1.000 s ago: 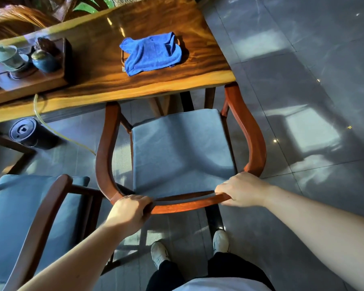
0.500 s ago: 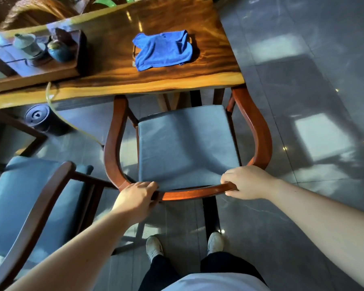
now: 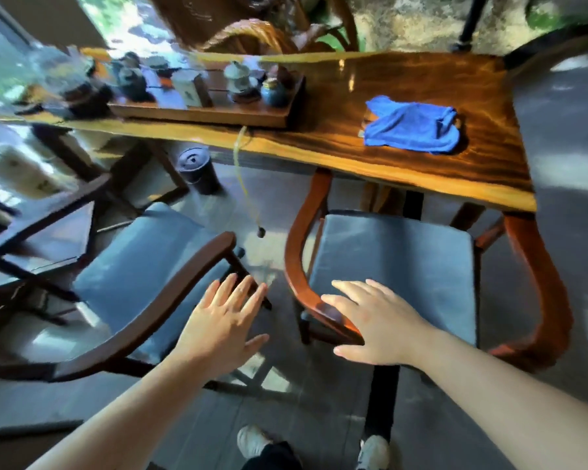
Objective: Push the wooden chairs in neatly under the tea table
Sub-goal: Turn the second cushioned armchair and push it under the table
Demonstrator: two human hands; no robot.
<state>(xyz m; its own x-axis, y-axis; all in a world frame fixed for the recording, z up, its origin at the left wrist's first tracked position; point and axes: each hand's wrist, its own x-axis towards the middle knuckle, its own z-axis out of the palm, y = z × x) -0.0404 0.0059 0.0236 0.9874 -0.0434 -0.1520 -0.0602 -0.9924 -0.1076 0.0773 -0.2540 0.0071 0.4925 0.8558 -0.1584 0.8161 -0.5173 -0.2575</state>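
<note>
Chairs [image 3: 404,266] beneath open hands [image 3: 299,327]

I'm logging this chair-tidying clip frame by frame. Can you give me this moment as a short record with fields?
setting: long wooden tea table on a grey tiled floor
right chair: front of its seat under the table edge, reddish curved back toward the person
left chair: angled, seat clear of the table
left hand: open, fingers spread, in the gap between the chairs, holding nothing
right hand: open, over the right chair's back rail; contact unclear
on table: blue cloth, tea tray with pots
under table: dark bin
</note>
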